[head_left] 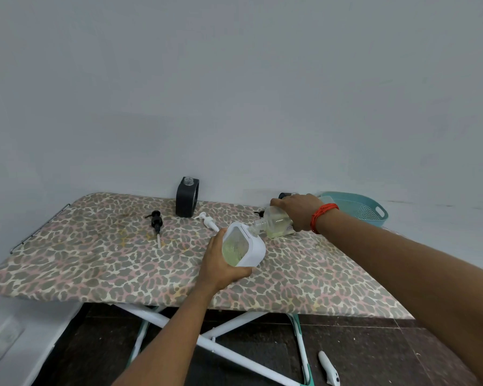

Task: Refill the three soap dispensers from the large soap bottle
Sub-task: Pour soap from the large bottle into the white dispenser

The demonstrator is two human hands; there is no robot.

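Head view: we're mid-pour, right hand (297, 211) fingers clamped on soap bottle (276, 225), left hand (223, 267) fingers gripping half-full white dispenser (244, 246); black dispenser (186, 197) looks unfilled, third unclear.

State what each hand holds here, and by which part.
The left hand steadies the white dispenser, its grip around the lower body. The right hand holds the tilted soap bottle by its base end, neck at the dispenser's opening.

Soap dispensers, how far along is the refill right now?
Done: pumps off, black pump and white pump lying on the board. In hand: right hand tips the large soap bottle into the white dispenser, steadied by the left hand. Left: black dispenser stands open.
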